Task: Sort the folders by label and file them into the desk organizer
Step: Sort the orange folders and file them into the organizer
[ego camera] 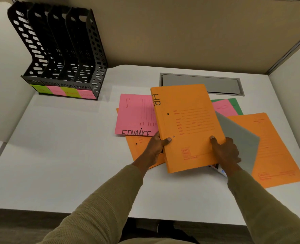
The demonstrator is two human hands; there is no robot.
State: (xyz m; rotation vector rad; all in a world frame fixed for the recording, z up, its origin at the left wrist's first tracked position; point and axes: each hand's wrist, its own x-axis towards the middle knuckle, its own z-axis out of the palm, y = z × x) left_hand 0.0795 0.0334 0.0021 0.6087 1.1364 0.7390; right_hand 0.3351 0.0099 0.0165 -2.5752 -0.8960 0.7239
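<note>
Dim, warm light; soft shadows, slight blur, wide-angle bending at edges

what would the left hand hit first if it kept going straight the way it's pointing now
The left hand, gripping the orange HR folder, points up and away toward the pink FINANCE folder. That folder looks first in line, though depth is hard to judge, since the hand may be raised above it.
</note>
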